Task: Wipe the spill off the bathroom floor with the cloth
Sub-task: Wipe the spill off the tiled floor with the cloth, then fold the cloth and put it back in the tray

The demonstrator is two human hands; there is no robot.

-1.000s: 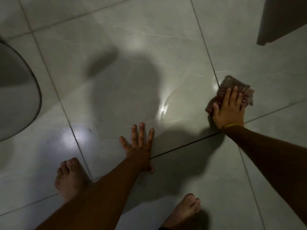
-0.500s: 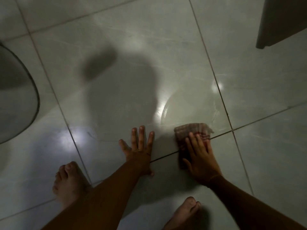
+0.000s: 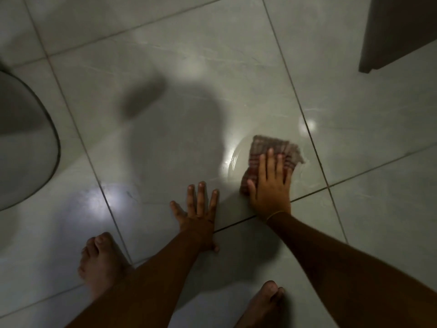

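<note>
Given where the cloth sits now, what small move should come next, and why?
Probably slide the right hand with the cloth a little leftward: a glistening wet edge of the spill shows just left of the cloth, uncovered. The left hand lies flat on the floor tile, bracing.

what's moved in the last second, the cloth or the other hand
The right hand swept the cloth from the far right, over the tile joint, back toward the person's feet, then pushed it forward again onto the wet patch, pressing flat on it throughout. The left hand stayed spread on the floor tile, and both bare feet kept their places.
</note>
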